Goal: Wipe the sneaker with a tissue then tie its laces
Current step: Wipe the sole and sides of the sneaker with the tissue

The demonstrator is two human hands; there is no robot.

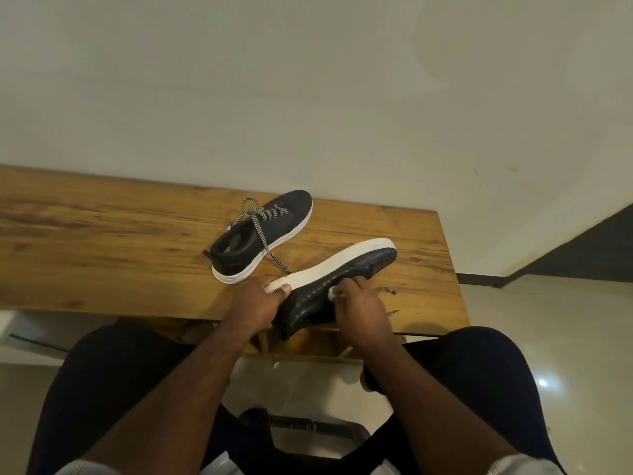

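A dark sneaker with a white sole (pixel 337 269) is tipped on its side near the table's front edge, sole turned away from me. My left hand (pixel 258 303) grips its heel end, thumb on the white sole. My right hand (pixel 359 306) presses a small white tissue (pixel 331 294) against the dark side of the upper. A lace end (pixel 387 290) lies on the wood to the right of my right hand. The shoe's lacing is hidden from me.
A second dark sneaker (pixel 263 234) stands upright behind, its black-and-white laces (pixel 257 217) loose and trailing toward the held shoe. The wooden table (pixel 102 241) backs onto a pale wall. My knees sit below the front edge, above a tiled floor.
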